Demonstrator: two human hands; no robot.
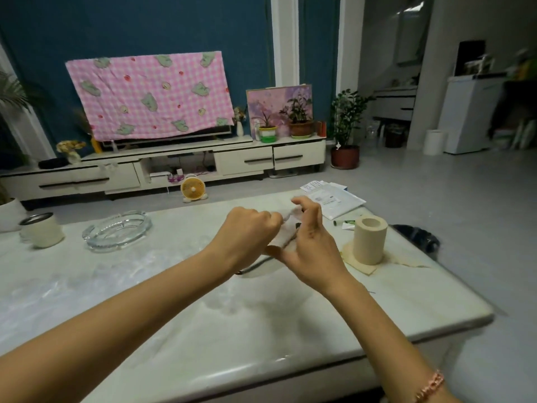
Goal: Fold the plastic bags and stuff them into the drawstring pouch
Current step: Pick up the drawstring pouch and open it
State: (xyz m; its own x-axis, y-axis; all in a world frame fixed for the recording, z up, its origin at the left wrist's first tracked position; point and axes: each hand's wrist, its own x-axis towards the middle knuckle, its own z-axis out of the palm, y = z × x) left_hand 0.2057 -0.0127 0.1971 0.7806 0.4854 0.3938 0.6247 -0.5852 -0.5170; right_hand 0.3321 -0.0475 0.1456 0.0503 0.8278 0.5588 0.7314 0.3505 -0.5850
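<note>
Gripping a white pouch point(286, 234) at centre frame, just above the table point(319, 330), with left hand point(247, 231) clenched round it and right hand point(308, 242) half-curled, pinching its edge. Judging it light, limp, slippery, best pinched at the corded mouth. Leaving clear bags point(49, 286) at lower left.

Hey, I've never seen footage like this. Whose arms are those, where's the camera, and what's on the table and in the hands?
There is no machine here: a person wears one wide-angle camera on the head, so you look down along their own arms. The left hand and right hand both grip a small white bundle above a pale table. A dark cord trails below it, so it is probably the drawstring pouch. On the table stand a glass ashtray, a cup and a paper roll, with papers behind and crumpled clear plastic at the left.
</note>
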